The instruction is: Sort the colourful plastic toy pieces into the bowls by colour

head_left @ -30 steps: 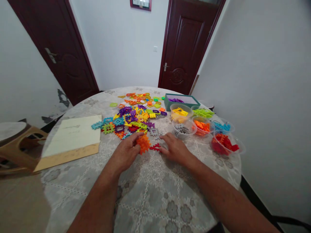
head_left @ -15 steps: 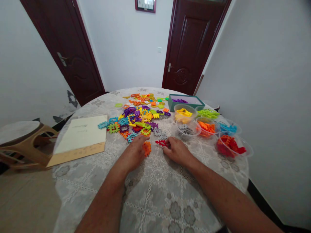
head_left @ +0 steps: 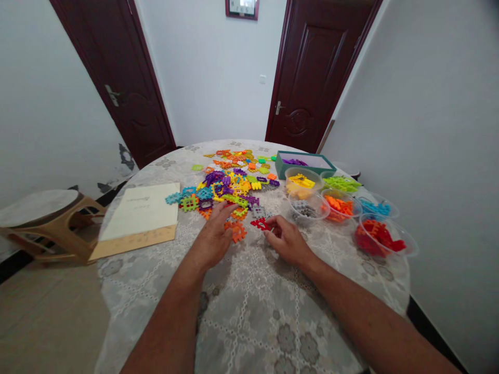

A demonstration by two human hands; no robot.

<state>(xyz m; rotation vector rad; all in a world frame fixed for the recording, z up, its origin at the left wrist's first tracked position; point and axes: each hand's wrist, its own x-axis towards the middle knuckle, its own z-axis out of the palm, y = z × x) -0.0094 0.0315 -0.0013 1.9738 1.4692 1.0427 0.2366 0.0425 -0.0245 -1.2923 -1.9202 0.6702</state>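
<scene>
Between thumb and fingers, my right hand point(head_left: 286, 239) pinches a red plastic piece point(head_left: 260, 224) just above the cloth. My left hand point(head_left: 215, 236) reaches to the near edge of a mixed heap of coloured pieces point(head_left: 218, 184), its fingertips by a small red piece point(head_left: 231, 207). Whether the fingers grip that piece is unclear. An orange piece point(head_left: 237, 231) lies beside the left thumb. Grey pieces point(head_left: 259, 211) lie between the two hands, farther back.
On the right, clear tubs hold yellow point(head_left: 302, 180), grey point(head_left: 304, 209), orange point(head_left: 338, 205), green point(head_left: 341, 183), blue point(head_left: 374, 206) and red pieces point(head_left: 380, 236). Behind stands a green box point(head_left: 325, 169) with purple pieces. A paper sheet point(head_left: 144, 210) lies left.
The view has shifted a little, moving the table rightward. My left hand's fingers have stretched forward to the heap, and more of the orange piece shows. My right hand still holds the red piece.
</scene>
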